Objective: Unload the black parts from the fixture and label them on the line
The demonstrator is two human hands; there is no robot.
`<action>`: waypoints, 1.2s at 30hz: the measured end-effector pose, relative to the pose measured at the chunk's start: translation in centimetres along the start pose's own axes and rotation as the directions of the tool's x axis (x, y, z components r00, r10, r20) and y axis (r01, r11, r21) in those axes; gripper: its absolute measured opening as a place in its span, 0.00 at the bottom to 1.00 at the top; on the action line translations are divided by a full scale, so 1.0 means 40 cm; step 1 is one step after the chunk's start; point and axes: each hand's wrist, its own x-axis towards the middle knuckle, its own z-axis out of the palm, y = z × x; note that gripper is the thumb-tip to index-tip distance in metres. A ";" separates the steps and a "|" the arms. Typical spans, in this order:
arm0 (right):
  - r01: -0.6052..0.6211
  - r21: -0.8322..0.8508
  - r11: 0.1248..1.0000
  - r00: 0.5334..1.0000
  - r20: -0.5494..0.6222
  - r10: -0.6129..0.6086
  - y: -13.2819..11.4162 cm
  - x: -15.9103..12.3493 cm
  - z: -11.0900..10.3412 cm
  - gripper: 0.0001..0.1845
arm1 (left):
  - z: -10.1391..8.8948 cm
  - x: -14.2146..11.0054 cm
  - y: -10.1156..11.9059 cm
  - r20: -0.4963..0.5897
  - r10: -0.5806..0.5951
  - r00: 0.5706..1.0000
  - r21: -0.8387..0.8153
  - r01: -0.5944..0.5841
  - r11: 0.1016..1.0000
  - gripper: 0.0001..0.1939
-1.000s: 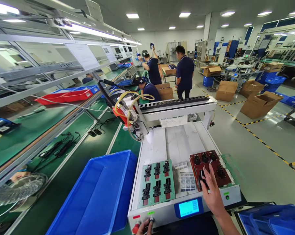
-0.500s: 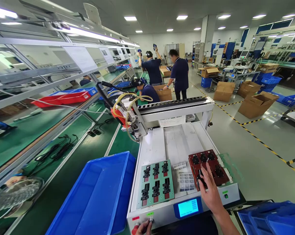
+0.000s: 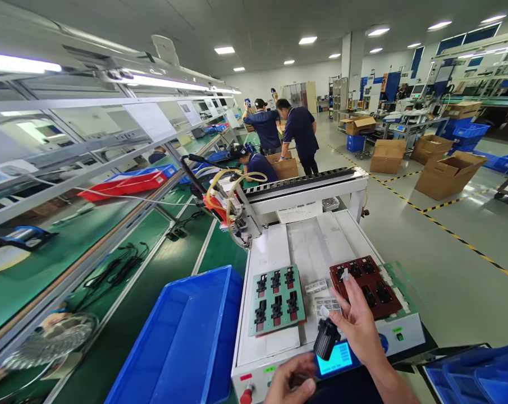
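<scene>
My right hand (image 3: 358, 320), with whitish covers on some fingertips, holds a black ribbed part (image 3: 327, 338) over the machine's front edge. My left hand (image 3: 291, 381) is just left of and below that part, thumb and fingers apart, with nothing visible in it. Behind my right hand lies a dark red fixture (image 3: 390, 300) with several black parts in its places; the hand hides its near left corner. On the left of the white machine bed sits a green fixture (image 3: 266, 306) carrying several black parts. Small label sheets (image 3: 316, 286) lie between the fixtures.
A blue bin (image 3: 182, 331) stands left of the machine. A gantry (image 3: 304, 191) with a tool head (image 3: 237, 219) crosses its back. A red knob (image 3: 246, 395) and a lit screen (image 3: 335, 359) are at the front. Blue trays (image 3: 476, 373) sit at lower right. People work beyond.
My left hand has left the button on the machine's front and moved right. My right hand has come down and left from the red fixture with the black part. The green fixture has slid back.
</scene>
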 end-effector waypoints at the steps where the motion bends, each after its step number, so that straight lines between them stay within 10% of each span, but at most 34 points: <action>1: -0.017 0.036 0.999 0.999 0.047 0.015 -0.003 -0.014 0.013 0.46 | 0.028 0.009 0.033 0.012 0.050 0.999 -0.100 -0.049 0.994 0.47; 9: 0.156 -0.261 0.953 0.984 -0.040 -0.172 -0.044 -0.062 0.018 0.43 | 0.120 0.029 0.183 -0.075 0.216 0.973 -0.318 -0.229 0.920 0.44; 15: -0.006 -0.058 0.998 0.994 0.107 0.012 -0.069 -0.089 0.000 0.48 | 0.113 0.011 0.263 -0.100 0.268 0.958 -0.170 -0.282 0.944 0.31; 36: -0.052 -0.287 0.956 0.989 0.116 0.089 -0.081 -0.130 0.008 0.49 | 0.154 -0.014 0.294 -0.113 0.272 0.956 -0.084 -0.282 0.956 0.26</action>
